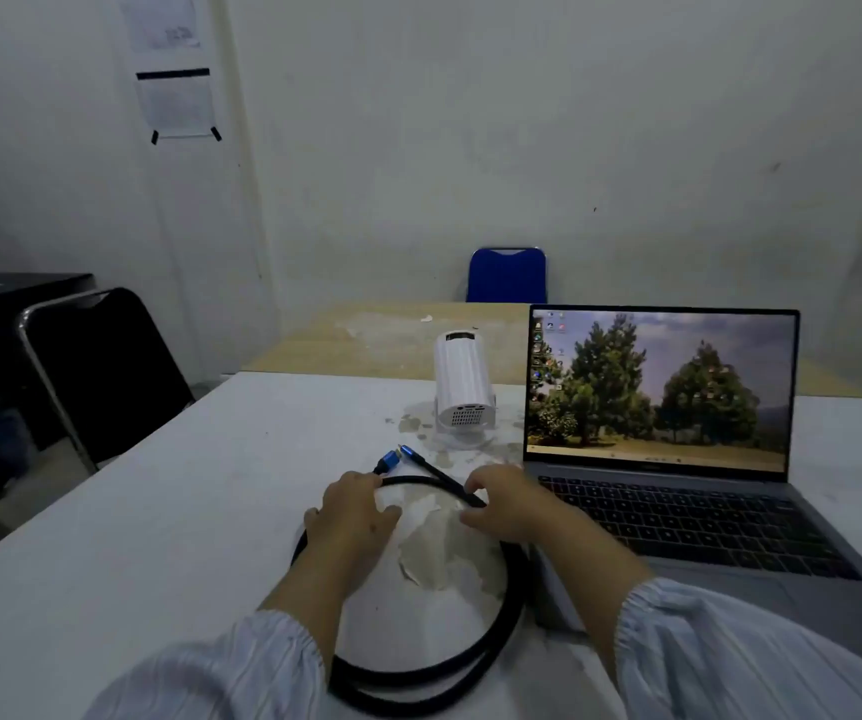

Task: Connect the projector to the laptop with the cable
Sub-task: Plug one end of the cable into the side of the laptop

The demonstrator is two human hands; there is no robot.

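A small white projector [460, 389] stands on the white table, its vented back facing me. To its right an open laptop [678, 459] shows a desktop picture of trees. A thick black cable [509, 610] lies coiled in a loop in front of me, its two blue-tipped plugs [398, 457] resting near the projector's base. My left hand [351, 511] rests on the loop's left side with fingers curled over the cable near one plug. My right hand [507, 504] lies on the loop's right side, fingertips touching the cable.
The table [159, 537] has patches of peeled surface around the projector. A black folding chair [101, 371] stands at the left. A wooden table [377, 337] and a blue chair [507, 275] lie beyond. Papers hang on the wall.
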